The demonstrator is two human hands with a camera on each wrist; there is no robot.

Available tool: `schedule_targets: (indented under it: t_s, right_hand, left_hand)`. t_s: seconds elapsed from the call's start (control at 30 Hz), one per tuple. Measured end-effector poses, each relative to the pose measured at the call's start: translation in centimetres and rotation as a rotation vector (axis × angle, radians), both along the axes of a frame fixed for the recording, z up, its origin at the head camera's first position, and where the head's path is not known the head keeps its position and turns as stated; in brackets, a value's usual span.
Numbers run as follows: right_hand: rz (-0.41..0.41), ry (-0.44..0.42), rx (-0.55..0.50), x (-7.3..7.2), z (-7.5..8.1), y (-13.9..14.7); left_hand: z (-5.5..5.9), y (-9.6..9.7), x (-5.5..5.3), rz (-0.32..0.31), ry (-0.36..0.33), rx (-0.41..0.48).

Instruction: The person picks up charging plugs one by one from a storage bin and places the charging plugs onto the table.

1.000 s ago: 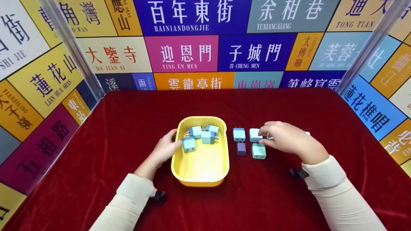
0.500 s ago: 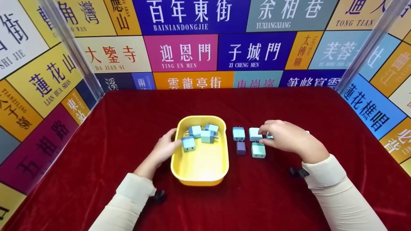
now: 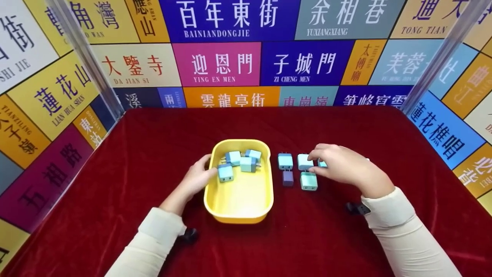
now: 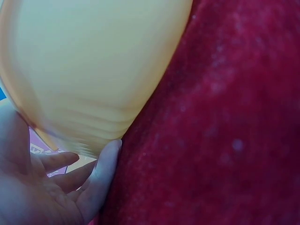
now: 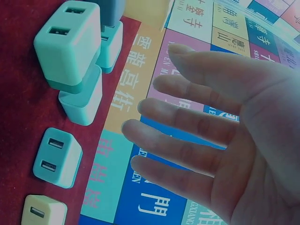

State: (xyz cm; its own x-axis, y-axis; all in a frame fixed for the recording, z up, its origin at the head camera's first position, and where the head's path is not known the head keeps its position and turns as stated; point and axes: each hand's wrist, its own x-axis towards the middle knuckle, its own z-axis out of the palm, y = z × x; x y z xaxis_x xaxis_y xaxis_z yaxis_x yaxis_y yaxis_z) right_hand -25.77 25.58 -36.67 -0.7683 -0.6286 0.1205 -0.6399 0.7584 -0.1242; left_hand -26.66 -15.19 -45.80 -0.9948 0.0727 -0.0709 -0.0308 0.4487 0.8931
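My left hand (image 3: 200,177) touches the left side of a yellow plastic tub (image 3: 239,202). In the left wrist view, thumb and loosely bent fingers lie at the wall of the tub (image 4: 103,56). Several light-blue USB chargers (image 3: 226,173) with darker blue ends lie inside, toward the back. My right hand (image 3: 342,167) hovers over chargers on the cloth, its fingers relaxed and holding nothing. Nearest are a pale charger (image 3: 305,161) and a mint-green charger (image 3: 309,181). Left of those lie a two-tone blue charger (image 3: 285,161) and a purple charger (image 3: 288,178).
A dark red cloth (image 3: 307,238) covers the table. Under the right hand another charger (image 3: 322,164) is partly hidden. The right wrist view also shows a cream charger (image 5: 44,213) at the edge. Printed sign panels (image 3: 223,63) stand behind and at both sides.
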Motion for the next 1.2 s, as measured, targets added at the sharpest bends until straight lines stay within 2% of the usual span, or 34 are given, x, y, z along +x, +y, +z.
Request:
schedule_targets:
  t_s: [0.17, 0.37, 0.7, 0.87, 1.2]
  right_hand:
    - [-0.025, 0.032, -0.025, 0.6, 0.8, -0.3]
    - [0.006, 0.083, -0.075, 1.4, 1.7, -0.8]
    - [0.137, 0.205, -0.137, 2.5, 2.6, -1.8]
    - [0.163, 0.215, -0.138, 2.8, 2.4, -2.7]
    - [0.219, 0.189, -0.115, 2.4, 0.6, -4.7]
  left_hand:
    - [0.2, 0.1, -0.2, -0.007, 0.007, -0.006]
    - [0.4, 0.3, -0.3, -0.01, 0.002, -0.01]
    - [0.7, 0.4, -0.3, -0.018, 0.007, -0.005]
    - [0.4, 0.3, -0.3, -0.017, 0.009, -0.003]
    - [-0.1, -0.1, -0.1, -0.015, 0.003, 0.006]
